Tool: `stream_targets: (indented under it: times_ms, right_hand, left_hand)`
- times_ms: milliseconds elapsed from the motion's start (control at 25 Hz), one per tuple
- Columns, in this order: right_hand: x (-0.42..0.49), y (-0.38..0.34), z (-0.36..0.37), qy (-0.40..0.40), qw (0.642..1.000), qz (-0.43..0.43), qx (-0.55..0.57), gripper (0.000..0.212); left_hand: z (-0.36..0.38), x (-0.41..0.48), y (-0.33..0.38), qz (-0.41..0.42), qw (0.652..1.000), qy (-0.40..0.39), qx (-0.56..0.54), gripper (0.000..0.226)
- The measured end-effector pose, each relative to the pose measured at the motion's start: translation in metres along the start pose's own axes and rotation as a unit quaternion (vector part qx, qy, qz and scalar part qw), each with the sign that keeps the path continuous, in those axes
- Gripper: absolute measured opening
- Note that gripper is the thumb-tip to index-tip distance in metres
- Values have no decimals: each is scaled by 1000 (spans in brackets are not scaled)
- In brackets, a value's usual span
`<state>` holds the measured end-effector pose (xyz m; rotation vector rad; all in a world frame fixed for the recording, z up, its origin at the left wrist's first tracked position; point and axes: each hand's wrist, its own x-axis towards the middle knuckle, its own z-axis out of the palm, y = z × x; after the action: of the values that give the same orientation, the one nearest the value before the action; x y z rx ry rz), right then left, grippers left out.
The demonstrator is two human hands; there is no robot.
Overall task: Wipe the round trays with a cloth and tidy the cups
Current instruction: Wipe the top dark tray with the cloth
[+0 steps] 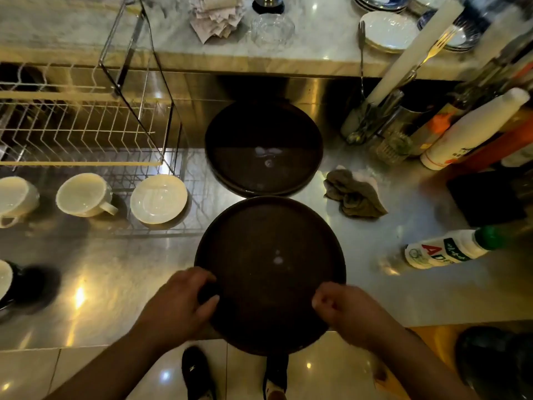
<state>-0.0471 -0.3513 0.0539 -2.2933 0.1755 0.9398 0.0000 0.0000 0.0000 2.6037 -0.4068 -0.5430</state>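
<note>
A dark round tray lies at the near edge of the steel counter, overhanging it toward me. My left hand grips its left rim and my right hand grips its right rim. Behind it sits a stack of dark round trays. A crumpled brown cloth lies on the counter to the right of the trays, touched by neither hand. On the left stand two white cups and a white saucer.
A wire dish rack fills the left back. Bottles, a cutlery holder and a lying bottle with a green cap crowd the right. Plates and a glass bowl sit on the marble shelf behind.
</note>
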Motion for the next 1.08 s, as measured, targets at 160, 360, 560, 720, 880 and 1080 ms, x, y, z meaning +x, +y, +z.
stream_targets:
  times_ms: [160,360,560,720,880,1080]
  right_hand:
    - [62,5,-53,241,970,-19,-35,23]
    - [130,26,-93,370,909,3,-194,64]
    - [173,53,-118,342,902,52,-259,66]
    - [190,67,-121,391,883,39,-258,48]
    - [197,68,-125,414,880,30,-230,44]
    - [179,46,-130,449,892,33,-45,35]
  left_hand:
    - [-5,43,-24,3,996,5,87,70]
    - [16,56,-64,52,989,-2,136,71]
    - [27,59,-76,62,988,7,143,70]
    - [28,62,-78,64,987,16,144,70]
    - [33,63,-82,73,987,17,143,69]
    - [35,62,-83,72,986,30,149,69]
